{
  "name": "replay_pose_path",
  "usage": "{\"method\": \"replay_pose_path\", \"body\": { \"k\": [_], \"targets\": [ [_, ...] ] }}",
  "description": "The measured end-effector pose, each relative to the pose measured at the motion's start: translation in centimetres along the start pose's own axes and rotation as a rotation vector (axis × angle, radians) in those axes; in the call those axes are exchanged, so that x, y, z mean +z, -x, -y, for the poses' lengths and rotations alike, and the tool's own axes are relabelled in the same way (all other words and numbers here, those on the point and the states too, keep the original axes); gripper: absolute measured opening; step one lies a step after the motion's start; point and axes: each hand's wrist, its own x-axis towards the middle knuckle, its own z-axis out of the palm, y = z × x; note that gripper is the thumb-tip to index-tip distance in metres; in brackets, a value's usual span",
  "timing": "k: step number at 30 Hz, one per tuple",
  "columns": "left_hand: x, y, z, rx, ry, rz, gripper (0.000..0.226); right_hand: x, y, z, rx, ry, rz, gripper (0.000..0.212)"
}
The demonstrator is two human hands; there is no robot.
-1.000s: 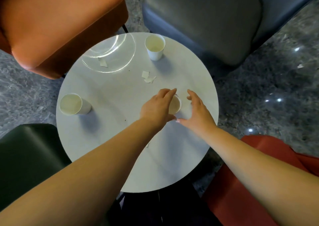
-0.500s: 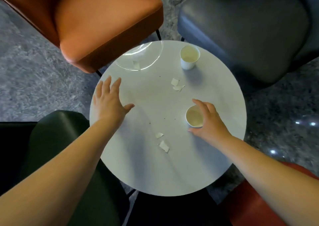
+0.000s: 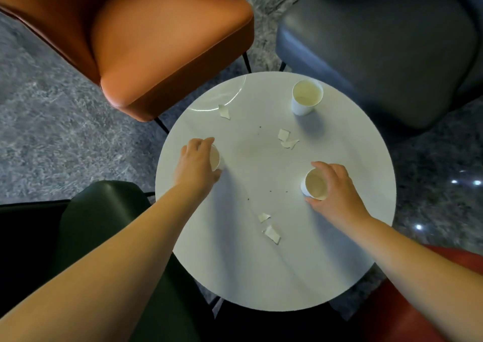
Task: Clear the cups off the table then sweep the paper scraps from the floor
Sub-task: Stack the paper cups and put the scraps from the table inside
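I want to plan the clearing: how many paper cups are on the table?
3. One cup is under the left hand, one cup in the right hand, one free cup at the far edge.

The left hand (image 3: 194, 165) covers most of the cup at nine o'clock (image 3: 214, 157); only a sliver of its rim and inner wall shows past the fingers, so its base and outer wall can't be read. At three o'clock, the right hand (image 3: 335, 194) wraps the far side of the second cup (image 3: 315, 185), hiding that wall. Both forearms run off the bottom edge. The orange chair (image 3: 162, 41) at eleven o'clock and the grey chair (image 3: 379, 49) at one o'clock are cut by the top edge. The dark green seat (image 3: 104, 224) at seven o'clock and the red seat (image 3: 392, 313) at five o'clock are only partly in view. The dark specks on the table (image 3: 261, 276) are too small to identify.
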Motion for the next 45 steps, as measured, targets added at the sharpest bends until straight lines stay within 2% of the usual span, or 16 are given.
{"method": "replay_pose_path", "body": {
  "k": [7, 11, 15, 19, 25, 29, 35, 40, 45],
  "targets": [
    [-2.6, -4.5, -11.4, 0.264, 0.251, -0.114, 0.089, -1.1, -0.8, -0.4, 0.034, -0.01, -0.126, 0.083],
    [-2.0, -7.2, -16.8, 0.378, 0.269, -0.162, 0.087, -2.0, -1.0, -1.2, 0.063, -0.017, -0.157, 0.084],
    [0.0, -9.8, -19.3, 0.404, 0.181, -0.122, 0.089, -2.6, -0.6, -1.8, 0.097, -0.064, -0.164, 0.081],
    [2.2, -11.9, -19.8, 0.423, 0.016, -0.033, 0.09, -3.1, -0.3, -2.3, 0.112, -0.054, -0.162, 0.08],
    [4.8, -11.9, -20.0, 0.459, -0.062, 0.115, 0.086, -3.3, 0.1, -2.9, 0.12, -0.083, -0.198, 0.083],
    [5.8, -8.2, -19.4, 0.544, -0.013, 0.131, 0.091, -4.2, 0.6, -2.2, 0.103, -0.107, -0.328, 0.087],
    [7.8, -1.7, -16.4, 0.613, -0.07, 0.269, 0.107, -6.0, 1.9, 0.2, 0.046, -0.095, -0.493, 0.09],
    [7.1, -0.7, -14.2, 0.621, -0.029, 0.259, 0.111, -5.9, 2.5, 1.9, -0.021, -0.128, -0.485, 0.09],
    [5.9, -1.0, -9.9, 0.412, -0.025, 0.129, 0.093, -4.1, 0.3, 3.4, -0.059, -0.089, -0.37, 0.092]
  ]
}}
